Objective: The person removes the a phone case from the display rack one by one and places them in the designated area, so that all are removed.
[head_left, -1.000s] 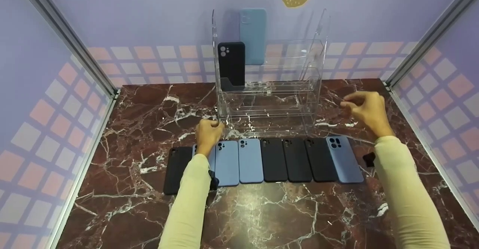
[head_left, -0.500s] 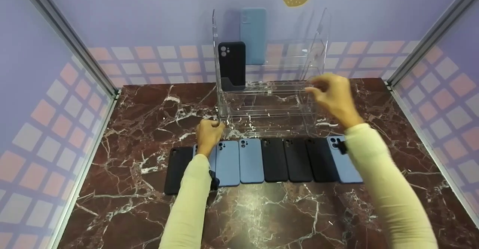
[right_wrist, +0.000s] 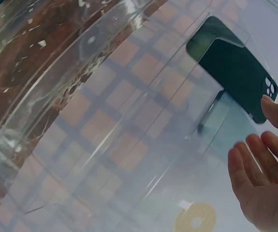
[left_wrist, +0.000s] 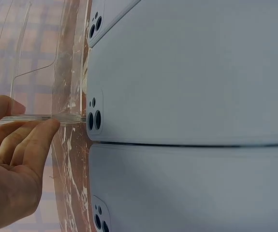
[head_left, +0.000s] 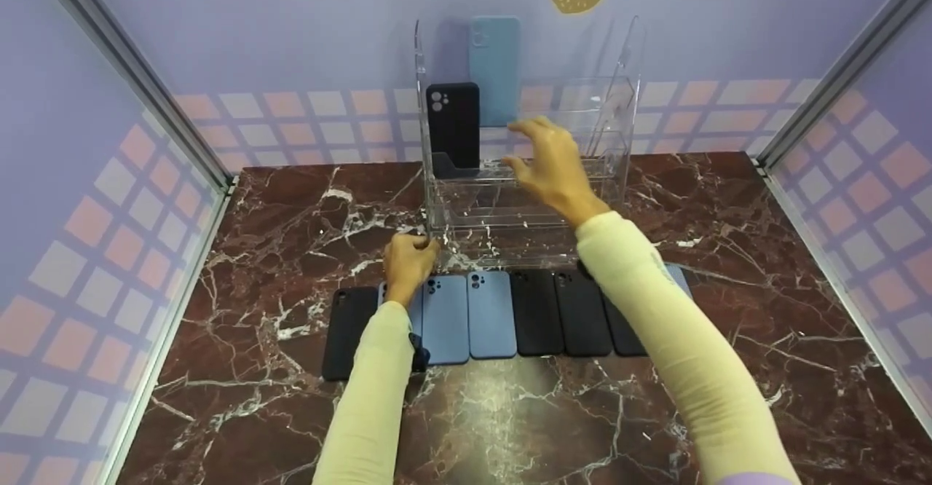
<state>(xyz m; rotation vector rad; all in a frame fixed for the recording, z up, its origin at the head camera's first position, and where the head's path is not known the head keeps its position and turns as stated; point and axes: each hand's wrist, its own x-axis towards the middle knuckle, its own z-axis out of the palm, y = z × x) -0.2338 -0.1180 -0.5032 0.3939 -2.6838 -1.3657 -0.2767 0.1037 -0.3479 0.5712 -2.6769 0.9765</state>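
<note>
A clear acrylic display rack (head_left: 553, 217) stands on the marble-patterned table. My left hand (head_left: 408, 263) pinches the lower edge of its left side panel (left_wrist: 47, 118) between thumb and fingers. In the head view my right hand (head_left: 555, 168) is before the rack, thumb and fingers apart with nothing between them. A black phone case (head_left: 453, 124) stands upright in the rack's left part, nearest that hand. Behind it, higher up, leans a light blue phone case (head_left: 496, 70). The right wrist view shows the right hand (right_wrist: 264, 179) with bent fingers beside the black case (right_wrist: 235, 72).
A row of phone cases lies in front of the rack: a black case (head_left: 349, 332) at the left end, blue cases (head_left: 491, 314), then black cases (head_left: 537, 310). My right sleeve (head_left: 677, 325) covers part of the row's right end. Patterned walls (head_left: 291, 48) enclose the table.
My right hand has moved left from beyond the rack's right side to in front of its middle. My left hand has kept its pinch on the side panel.
</note>
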